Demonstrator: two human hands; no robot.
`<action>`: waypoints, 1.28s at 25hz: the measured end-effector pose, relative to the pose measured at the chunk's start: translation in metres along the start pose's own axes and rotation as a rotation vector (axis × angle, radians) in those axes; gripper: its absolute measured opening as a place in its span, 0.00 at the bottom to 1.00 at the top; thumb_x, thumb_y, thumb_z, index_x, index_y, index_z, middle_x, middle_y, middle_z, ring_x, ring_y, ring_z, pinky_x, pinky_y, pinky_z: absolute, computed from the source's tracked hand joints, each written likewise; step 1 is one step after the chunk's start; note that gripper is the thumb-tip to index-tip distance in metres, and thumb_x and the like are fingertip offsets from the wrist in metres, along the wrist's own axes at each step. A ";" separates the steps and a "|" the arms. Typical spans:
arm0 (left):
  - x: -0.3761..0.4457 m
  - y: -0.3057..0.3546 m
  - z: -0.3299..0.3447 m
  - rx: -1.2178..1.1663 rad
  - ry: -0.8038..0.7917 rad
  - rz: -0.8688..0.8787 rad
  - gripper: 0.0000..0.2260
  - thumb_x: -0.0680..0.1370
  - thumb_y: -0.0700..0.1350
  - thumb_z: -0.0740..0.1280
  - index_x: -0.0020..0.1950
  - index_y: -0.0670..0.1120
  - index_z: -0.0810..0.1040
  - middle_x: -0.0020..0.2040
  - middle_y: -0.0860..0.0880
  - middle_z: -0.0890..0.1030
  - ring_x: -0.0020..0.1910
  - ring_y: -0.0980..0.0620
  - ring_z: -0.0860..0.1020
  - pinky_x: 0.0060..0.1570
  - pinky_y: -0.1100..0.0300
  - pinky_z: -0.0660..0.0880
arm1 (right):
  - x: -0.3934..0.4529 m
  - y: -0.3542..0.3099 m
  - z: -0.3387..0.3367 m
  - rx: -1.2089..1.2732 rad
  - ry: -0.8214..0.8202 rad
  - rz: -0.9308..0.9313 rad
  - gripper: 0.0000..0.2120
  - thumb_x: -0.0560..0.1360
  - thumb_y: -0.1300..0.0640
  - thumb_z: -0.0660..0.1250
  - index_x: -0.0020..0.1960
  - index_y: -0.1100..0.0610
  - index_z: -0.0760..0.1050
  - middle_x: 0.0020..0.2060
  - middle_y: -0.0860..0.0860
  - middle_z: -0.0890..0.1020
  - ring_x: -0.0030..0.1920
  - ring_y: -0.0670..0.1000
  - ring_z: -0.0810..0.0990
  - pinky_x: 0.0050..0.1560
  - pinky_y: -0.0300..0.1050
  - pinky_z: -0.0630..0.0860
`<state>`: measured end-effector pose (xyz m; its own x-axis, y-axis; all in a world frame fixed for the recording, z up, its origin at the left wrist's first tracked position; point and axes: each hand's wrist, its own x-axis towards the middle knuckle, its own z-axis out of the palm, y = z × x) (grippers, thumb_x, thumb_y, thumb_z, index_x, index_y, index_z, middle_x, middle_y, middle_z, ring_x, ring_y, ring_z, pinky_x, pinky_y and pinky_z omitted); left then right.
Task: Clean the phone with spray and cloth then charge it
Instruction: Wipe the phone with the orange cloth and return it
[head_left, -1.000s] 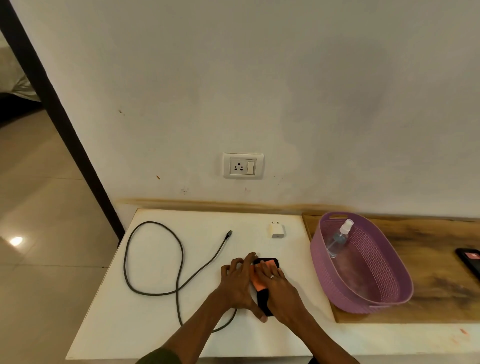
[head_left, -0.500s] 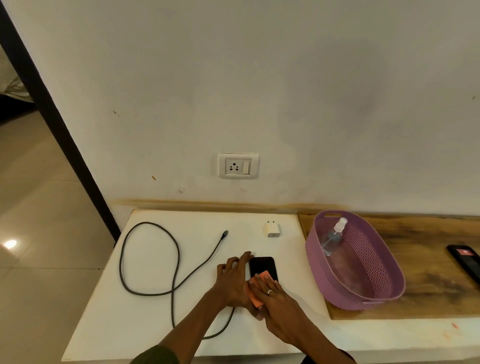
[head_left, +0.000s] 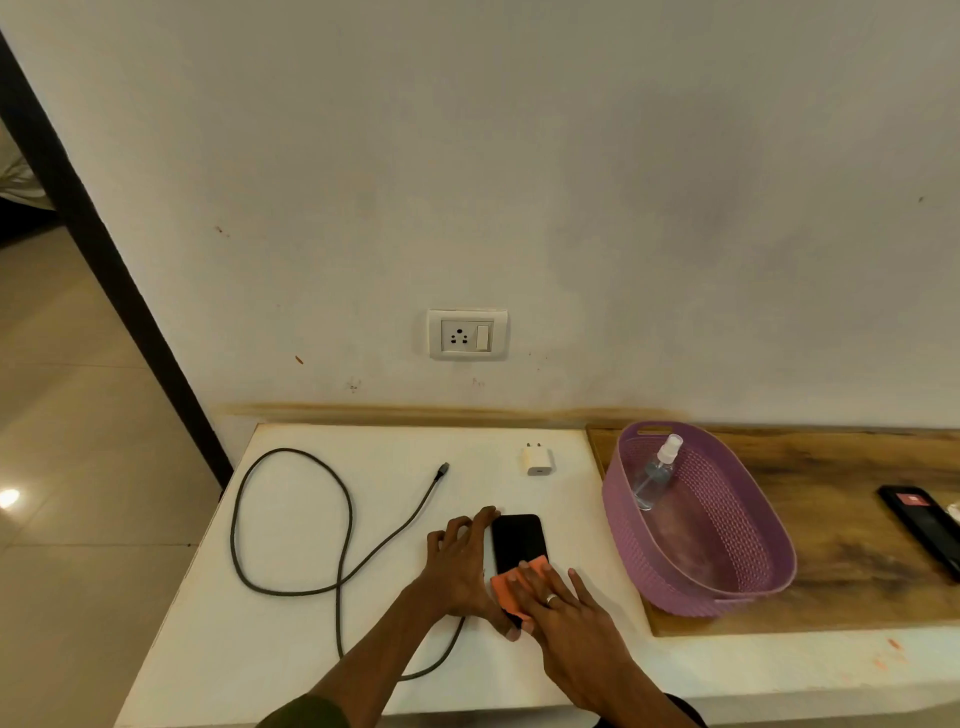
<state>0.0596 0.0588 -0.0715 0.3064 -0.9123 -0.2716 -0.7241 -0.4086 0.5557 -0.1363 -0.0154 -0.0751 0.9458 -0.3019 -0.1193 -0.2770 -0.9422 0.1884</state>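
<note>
A black phone (head_left: 517, 540) lies flat on the white table (head_left: 311, 649). My left hand (head_left: 460, 564) rests along the phone's left edge and steadies it, thumb at its near corner. My right hand (head_left: 558, 610) presses an orange cloth (head_left: 511, 590) flat onto the phone's near half; the far half of the screen shows. A clear spray bottle (head_left: 655, 470) leans inside the purple basket (head_left: 769, 582). The dark charging cable (head_left: 322, 525) loops on the table's left, its plug end (head_left: 442, 469) free. A white charger adapter (head_left: 537, 460) lies beyond the phone.
A white wall socket with switch (head_left: 466, 335) is above the table. The basket stands on a wooden board (head_left: 857, 519), where a second black device (head_left: 922, 525) lies at the far right. A dark door frame (head_left: 104, 260) and tiled floor are on the left.
My right hand has drawn the orange cloth from the phone's far half toward me onto its near half, uncovering the top of the screen. My left hand stays at the phone's left edge.
</note>
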 end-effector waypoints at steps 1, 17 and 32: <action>0.000 0.000 0.000 -0.009 -0.001 0.004 0.66 0.47 0.73 0.76 0.75 0.61 0.43 0.77 0.53 0.58 0.77 0.47 0.54 0.74 0.47 0.51 | 0.001 0.000 -0.003 0.047 -0.064 0.025 0.43 0.75 0.34 0.49 0.77 0.55 0.32 0.78 0.56 0.37 0.77 0.56 0.33 0.75 0.55 0.37; 0.002 -0.004 0.002 0.010 -0.019 0.014 0.67 0.48 0.73 0.75 0.76 0.59 0.40 0.77 0.52 0.58 0.77 0.47 0.53 0.76 0.42 0.50 | 0.056 0.013 -0.003 0.353 -0.126 0.288 0.35 0.78 0.36 0.45 0.77 0.52 0.38 0.79 0.51 0.43 0.78 0.54 0.39 0.73 0.44 0.30; 0.000 0.000 -0.001 -0.023 0.008 -0.001 0.68 0.43 0.73 0.76 0.74 0.63 0.41 0.75 0.52 0.59 0.76 0.48 0.53 0.72 0.48 0.52 | -0.010 0.011 -0.006 0.382 -0.109 -0.028 0.24 0.81 0.44 0.45 0.76 0.37 0.44 0.76 0.40 0.38 0.76 0.51 0.32 0.73 0.45 0.27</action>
<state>0.0601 0.0588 -0.0711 0.3121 -0.9120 -0.2662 -0.7093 -0.4101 0.5733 -0.1479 -0.0215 -0.0661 0.9360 -0.2700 -0.2260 -0.3141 -0.9302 -0.1897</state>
